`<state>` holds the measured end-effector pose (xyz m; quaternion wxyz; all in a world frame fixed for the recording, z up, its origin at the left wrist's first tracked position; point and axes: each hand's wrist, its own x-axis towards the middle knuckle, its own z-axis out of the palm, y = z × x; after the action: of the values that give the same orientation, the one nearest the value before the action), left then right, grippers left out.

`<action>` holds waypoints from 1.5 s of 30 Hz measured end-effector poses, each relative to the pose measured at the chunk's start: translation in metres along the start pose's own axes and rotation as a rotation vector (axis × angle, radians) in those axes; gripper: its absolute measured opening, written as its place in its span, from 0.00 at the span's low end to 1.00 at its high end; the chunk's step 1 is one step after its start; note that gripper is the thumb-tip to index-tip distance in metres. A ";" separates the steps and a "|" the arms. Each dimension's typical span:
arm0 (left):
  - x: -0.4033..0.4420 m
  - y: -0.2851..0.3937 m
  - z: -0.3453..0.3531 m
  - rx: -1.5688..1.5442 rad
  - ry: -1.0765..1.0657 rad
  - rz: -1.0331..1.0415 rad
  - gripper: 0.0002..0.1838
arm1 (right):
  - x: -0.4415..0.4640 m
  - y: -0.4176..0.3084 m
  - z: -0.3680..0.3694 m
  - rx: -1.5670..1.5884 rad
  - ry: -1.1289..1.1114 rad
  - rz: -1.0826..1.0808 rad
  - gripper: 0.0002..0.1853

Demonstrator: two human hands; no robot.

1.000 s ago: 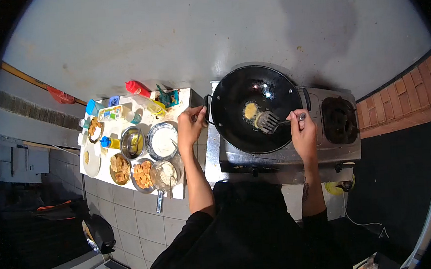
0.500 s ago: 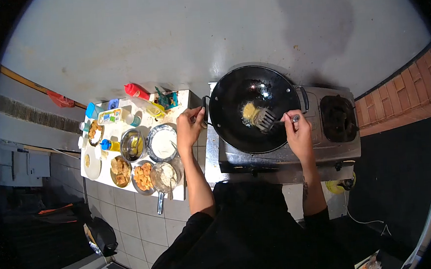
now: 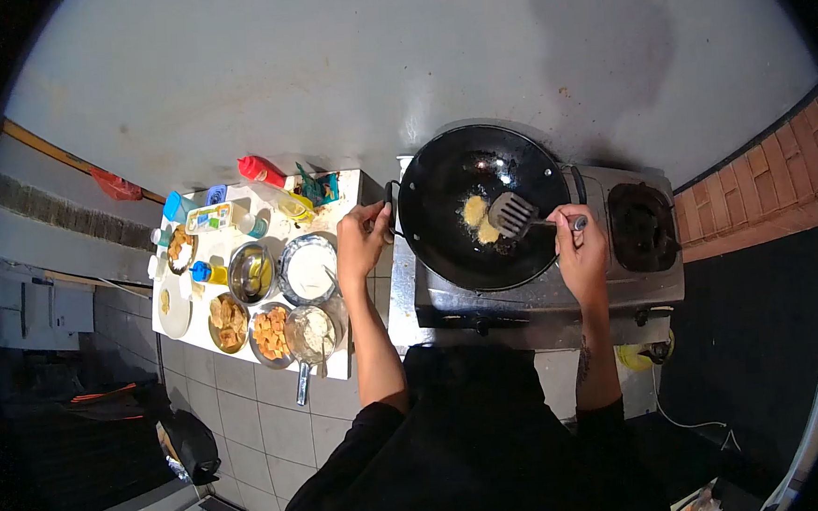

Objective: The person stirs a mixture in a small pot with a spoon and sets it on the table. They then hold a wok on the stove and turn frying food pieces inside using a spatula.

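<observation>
Probably soft and oil-slick, two yellow food pieces (image 3: pixel 475 210) lie in the wok (image 3: pixel 455 164), best supported from beneath; the right hand (image 3: pixel 581 247) is closed around the spatula (image 3: pixel 512 216)'s handle, the left hand (image 3: pixel 361 241) pinches the wok's side handle (image 3: pixel 389 193).

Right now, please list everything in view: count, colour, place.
Wok: one, black, on stove
Stove: one, silver, under wok
Food pieces: two, yellow, in wok
Spatula: one, grey, over wok
Table: one, white, left of stove
Bowls: at least four, metallic, on table
Handled pan: one, silver, table's near edge
Plate: one, white, table's left end
Squeeze bottle: one, red, table's far edge
Small containers: several, mixed colours, on table
Wall: one, grey, behind stove
Bricks: many, reddish, far right
Left hand: one, bare, at wok's handle
Right hand: one, bare, gripping spatula
</observation>
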<state>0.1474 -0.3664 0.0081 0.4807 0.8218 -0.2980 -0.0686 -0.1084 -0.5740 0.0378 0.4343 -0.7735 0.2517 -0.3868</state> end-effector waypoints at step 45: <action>0.003 0.005 -0.001 0.073 0.007 0.027 0.16 | -0.001 -0.009 0.008 -0.083 0.008 0.058 0.05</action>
<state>0.1484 -0.3696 0.0132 0.4522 0.8351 -0.3095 -0.0482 -0.1021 -0.5649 0.0425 0.4119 -0.7817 0.2917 -0.3664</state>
